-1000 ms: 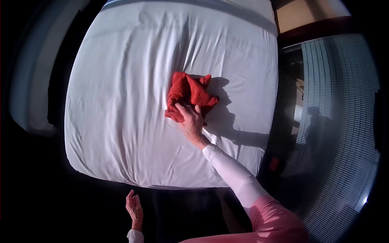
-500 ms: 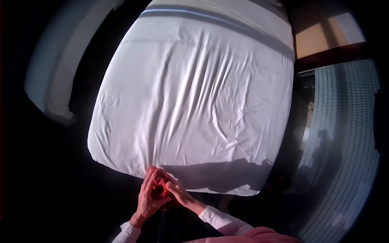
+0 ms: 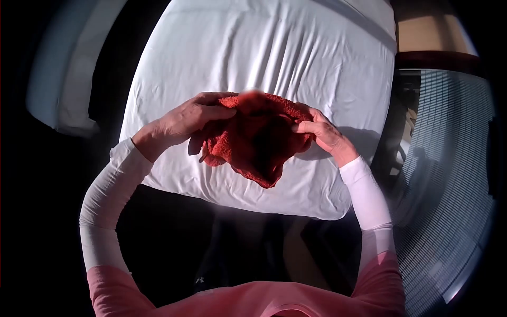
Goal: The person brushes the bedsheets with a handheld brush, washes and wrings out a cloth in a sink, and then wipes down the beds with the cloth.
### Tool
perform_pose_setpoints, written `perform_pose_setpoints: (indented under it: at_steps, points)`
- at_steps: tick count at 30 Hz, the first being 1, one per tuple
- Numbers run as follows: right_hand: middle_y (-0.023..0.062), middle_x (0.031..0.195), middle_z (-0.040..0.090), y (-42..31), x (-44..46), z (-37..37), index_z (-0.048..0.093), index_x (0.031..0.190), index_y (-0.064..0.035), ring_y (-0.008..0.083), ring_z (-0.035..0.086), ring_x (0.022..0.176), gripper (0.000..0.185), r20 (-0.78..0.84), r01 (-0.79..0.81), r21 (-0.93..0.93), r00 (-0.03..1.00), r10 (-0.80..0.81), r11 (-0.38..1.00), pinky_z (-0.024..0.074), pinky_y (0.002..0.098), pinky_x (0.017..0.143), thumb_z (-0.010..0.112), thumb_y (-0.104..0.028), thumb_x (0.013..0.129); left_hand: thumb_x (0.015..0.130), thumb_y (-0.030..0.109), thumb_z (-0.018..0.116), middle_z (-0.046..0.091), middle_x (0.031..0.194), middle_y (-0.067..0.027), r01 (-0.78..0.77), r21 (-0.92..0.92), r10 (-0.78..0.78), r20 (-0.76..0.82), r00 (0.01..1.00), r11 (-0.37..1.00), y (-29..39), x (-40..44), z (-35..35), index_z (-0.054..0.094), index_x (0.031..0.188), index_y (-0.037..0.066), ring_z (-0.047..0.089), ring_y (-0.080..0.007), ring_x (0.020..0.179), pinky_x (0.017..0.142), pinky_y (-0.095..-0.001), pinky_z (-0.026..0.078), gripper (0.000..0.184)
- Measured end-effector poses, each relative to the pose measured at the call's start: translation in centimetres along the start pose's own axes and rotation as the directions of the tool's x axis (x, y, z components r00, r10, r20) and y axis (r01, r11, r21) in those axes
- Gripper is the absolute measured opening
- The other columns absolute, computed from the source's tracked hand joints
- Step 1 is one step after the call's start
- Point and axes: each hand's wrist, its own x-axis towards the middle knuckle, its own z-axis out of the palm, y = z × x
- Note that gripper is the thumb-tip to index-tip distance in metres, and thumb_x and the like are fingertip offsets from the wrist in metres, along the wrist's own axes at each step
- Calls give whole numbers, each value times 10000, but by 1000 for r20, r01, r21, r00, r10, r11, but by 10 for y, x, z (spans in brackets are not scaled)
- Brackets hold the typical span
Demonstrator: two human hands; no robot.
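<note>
In the head view I hold up a red, fuzzy cloth item (image 3: pixel 232 143), spread wide with a dark hollow facing me. My left hand (image 3: pixel 191 116) grips its upper left edge, thumb on top and fingers behind. At the upper right edge, my right hand (image 3: pixel 326 134) pinches the fabric between thumb and fingers. Whether the cloth is a garment or a cover I cannot tell. Beneath it is a white sheet (image 3: pixel 185 63), stretched over a mattress and wrinkled down the middle.
A pale padded piece (image 3: pixel 76 90) stands at the left across a dark gap. To the right is a gridded, light-coloured surface (image 3: pixel 449 158) in sunlight. Beyond it lies a wooden panel (image 3: pixel 433 34). Shadow falls on the sheet's right front corner.
Both hands have risen from the mattress's front edge and moved apart. The red cloth, bunched between them before, is now spread open above the sheet.
</note>
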Motion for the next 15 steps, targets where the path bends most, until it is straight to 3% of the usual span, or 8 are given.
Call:
perform_pose_setpoints:
  at_steps: [2,4,5,8,9,11,12,15]
  points:
    - [100,1291,535,-17,6,6,375,1419,-31,203,503,1176,838,132,-27,63,991,18,998,444,321,945,741,-352,737,929,273,444,646,784,-79,-101,-16,96,-189,977,995,6,14,10,522,1273,-25,486,-106,377,352,-195,387,462]
    - [116,1407,416,-19,13,34,162,1507,-61,238,445,1245,1115,118,187,9,975,-187,982,429,323,975,782,-518,701,933,306,434,638,760,-69,-148,-39,131,-288,949,988,8,19,9,545,1233,-16,483,-101,375,355,-191,377,454]
    - [118,1473,305,-14,22,41,-11,1521,-83,250,379,1305,1309,194,167,-66,969,-152,984,403,350,1015,788,-631,641,936,328,429,633,746,-63,-162,4,156,-296,942,987,14,16,9,558,1209,-10,480,-97,374,356,-189,370,454]
    - [92,1319,428,13,56,82,158,1485,-165,216,466,1201,1089,-18,308,-140,949,-313,941,457,374,953,826,-122,626,949,377,426,630,730,-54,-198,146,233,-279,932,969,17,14,1,574,1181,-1,472,-86,369,354,-185,363,468]
    - [93,1299,451,6,54,80,174,1482,-157,213,467,1202,1070,22,112,-136,994,-110,984,450,381,967,809,-105,623,954,390,427,636,736,-55,-204,199,252,-260,932,958,17,13,-2,574,1185,1,470,-84,366,352,-185,364,475]
    - [90,1234,513,5,56,74,208,1475,-143,211,513,1154,1027,84,101,-147,992,-90,984,458,386,962,782,-85,625,961,398,432,646,750,-57,-204,283,271,-221,937,937,15,12,-15,573,1194,4,468,-82,362,348,-184,367,479]
    - [86,1189,552,8,60,69,225,1471,-139,213,558,1104,1003,108,289,-149,955,-275,946,473,384,944,771,-83,632,959,348,445,646,831,-76,-184,292,250,-209,945,939,20,8,-20,570,1202,-3,509,-111,517,485,-219,403,445]
    - [67,1140,628,-8,54,32,454,1348,-66,155,592,1057,723,100,-65,-519,986,136,853,477,322,927,777,-126,703,953,197,482,648,1072,-131,-49,267,95,-161,982,962,44,-2,-27,560,1226,-24,632,-199,981,893,-323,510,360]
